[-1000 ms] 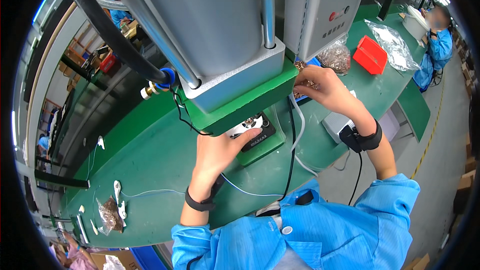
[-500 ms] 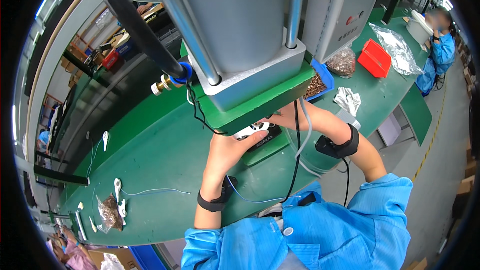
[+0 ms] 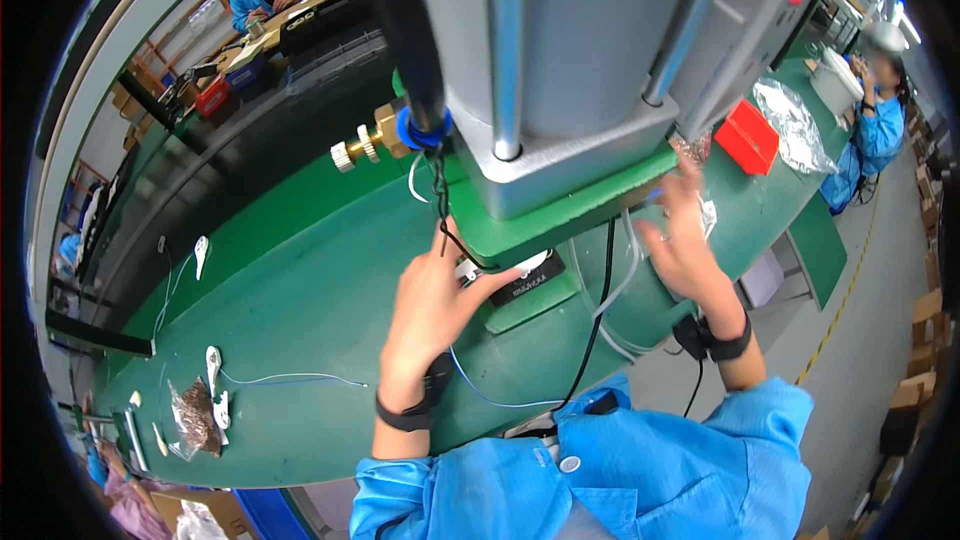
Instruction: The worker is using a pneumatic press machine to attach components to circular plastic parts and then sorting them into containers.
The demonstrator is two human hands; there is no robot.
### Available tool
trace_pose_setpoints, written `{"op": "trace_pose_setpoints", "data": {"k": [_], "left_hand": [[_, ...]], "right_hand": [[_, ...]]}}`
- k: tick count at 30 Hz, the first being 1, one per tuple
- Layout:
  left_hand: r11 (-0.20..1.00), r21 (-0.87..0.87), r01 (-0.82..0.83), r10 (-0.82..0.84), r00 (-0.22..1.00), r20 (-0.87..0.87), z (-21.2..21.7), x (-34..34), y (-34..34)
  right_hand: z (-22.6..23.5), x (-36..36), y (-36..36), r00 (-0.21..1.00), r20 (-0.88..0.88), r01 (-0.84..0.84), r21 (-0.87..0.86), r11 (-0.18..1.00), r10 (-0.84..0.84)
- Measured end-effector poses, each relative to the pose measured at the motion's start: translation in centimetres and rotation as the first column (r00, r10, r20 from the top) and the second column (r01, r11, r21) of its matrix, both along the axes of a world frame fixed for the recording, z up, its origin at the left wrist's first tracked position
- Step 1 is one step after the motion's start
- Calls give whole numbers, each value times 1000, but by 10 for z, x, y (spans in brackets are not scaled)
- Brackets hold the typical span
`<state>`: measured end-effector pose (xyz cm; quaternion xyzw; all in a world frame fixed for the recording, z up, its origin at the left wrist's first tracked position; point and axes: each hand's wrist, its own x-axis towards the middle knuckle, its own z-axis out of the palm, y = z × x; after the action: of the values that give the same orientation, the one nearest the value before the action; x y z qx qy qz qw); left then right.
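Note:
Under the green plate [image 3: 570, 215] of a grey press [image 3: 590, 155], a white plastic part [image 3: 467, 271] lies on a black block [image 3: 532, 282] over a green base [image 3: 535, 310]. My left hand [image 3: 425, 310] is at the part's left side, thumb along its near edge and fingers reaching to the far side; the plate hides much of the part. My right hand [image 3: 682, 245] is raised right of the press, apart from the part. Its fingers are spread and somewhat blurred, with nothing visible in them. It is nearest to a bag of small parts [image 3: 697, 148].
A red bin [image 3: 747, 138] and a clear plastic bag [image 3: 792, 125] lie at the right. Cables [image 3: 606, 290] hang before the press. A bag of small brown parts [image 3: 198, 418] and white pieces [image 3: 213, 368] with thin wires lie at the left. Other people work nearby.
My right hand has left the part under the press and moved right, its fingers spreading. My left hand stays at the part, its index finger now raised. The view has shifted.

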<state>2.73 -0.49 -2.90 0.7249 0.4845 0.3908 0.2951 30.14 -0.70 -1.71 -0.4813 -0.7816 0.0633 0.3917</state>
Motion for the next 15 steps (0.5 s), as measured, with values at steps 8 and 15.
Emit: {"op": "trace_pose_setpoints", "data": {"k": [8, 15], "left_hand": [[981, -187, 47, -100, 954, -282, 37, -6, -15], [974, -228, -12, -50, 963, -266, 40, -12, -20]], "right_hand": [[-95, 69, -23, 847, 181, 473, 171, 865, -499], [-85, 65, -16, 873, 220, 443, 22, 896, -436]]}}
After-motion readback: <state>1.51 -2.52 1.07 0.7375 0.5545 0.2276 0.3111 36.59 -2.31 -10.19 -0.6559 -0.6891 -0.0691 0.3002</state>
